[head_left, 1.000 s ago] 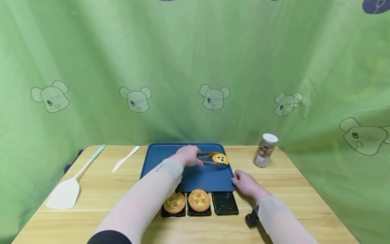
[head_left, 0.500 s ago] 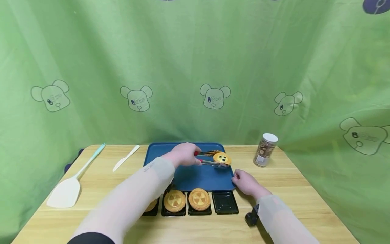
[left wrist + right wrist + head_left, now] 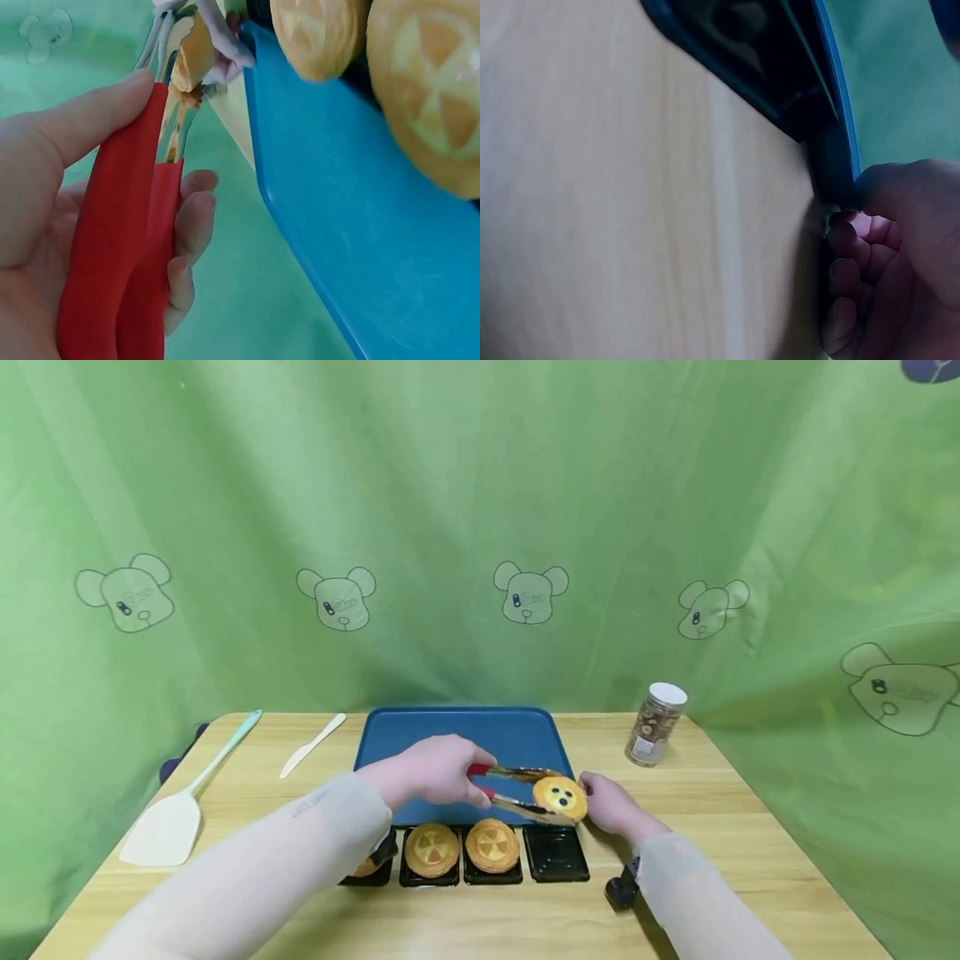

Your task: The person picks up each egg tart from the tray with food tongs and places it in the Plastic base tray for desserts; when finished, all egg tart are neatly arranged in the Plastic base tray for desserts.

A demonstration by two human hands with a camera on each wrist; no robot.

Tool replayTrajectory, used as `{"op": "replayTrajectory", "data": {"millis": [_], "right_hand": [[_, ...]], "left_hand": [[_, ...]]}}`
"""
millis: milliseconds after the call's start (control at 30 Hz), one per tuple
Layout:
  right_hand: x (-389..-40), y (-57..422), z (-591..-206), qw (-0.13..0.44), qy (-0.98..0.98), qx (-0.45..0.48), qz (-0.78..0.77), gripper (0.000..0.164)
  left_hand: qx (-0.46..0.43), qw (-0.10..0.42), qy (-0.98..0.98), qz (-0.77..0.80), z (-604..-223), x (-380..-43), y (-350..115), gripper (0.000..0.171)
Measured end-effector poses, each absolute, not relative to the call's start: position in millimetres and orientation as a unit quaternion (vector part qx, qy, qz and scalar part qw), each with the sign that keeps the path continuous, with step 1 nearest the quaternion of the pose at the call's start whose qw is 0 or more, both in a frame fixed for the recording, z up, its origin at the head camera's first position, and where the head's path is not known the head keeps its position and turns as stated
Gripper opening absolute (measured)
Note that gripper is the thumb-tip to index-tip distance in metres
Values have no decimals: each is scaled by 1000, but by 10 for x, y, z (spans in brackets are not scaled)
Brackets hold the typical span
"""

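Observation:
My left hand (image 3: 442, 768) grips a pair of tongs by their red handles (image 3: 124, 217). Between the metal tong arms (image 3: 525, 812) sits a round golden tart (image 3: 561, 798) with dark dots on top, held above the near right corner of the blue tray (image 3: 465, 720). In the left wrist view the tart is partly hidden by the tongs. My right hand (image 3: 611, 806) holds that same corner of the tray; the right wrist view shows the thumb (image 3: 889, 187) against the rim and the other fingers curled below it.
Along the tray's near side runs a row of black square trays, tarts (image 3: 492, 846) on several and a tartless one (image 3: 557, 853) at the right end. A white-lidded jar (image 3: 654, 727) stands right. A white spatula (image 3: 165, 828) and white knife (image 3: 311, 747) lie left.
My left hand has come nearer and slightly left. The tongs and tart have moved from over the tray's right side to its near right corner. My right hand stays at the corner.

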State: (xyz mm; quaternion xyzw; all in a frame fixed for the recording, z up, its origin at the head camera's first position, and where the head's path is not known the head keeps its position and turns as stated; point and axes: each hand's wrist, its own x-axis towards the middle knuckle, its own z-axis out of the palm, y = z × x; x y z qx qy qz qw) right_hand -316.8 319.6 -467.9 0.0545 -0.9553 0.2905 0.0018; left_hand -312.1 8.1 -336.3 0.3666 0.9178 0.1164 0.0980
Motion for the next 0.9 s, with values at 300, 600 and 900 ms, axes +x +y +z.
{"op": "replayTrajectory", "data": {"millis": [300,600,900], "right_hand": [[-3166,3223,-4702,-2,-955,37,295,24],[-3172,3211,-4727,1,-956,35,291,24],[-3169,3195,-4710,3,-956,38,290,24]], "left_hand": [[386,91,912,106,-3508,-2955,40,60],[388,90,911,103,-3638,-2920,84,61],[401,76,910,72,-3671,-2873,139,63]]}}
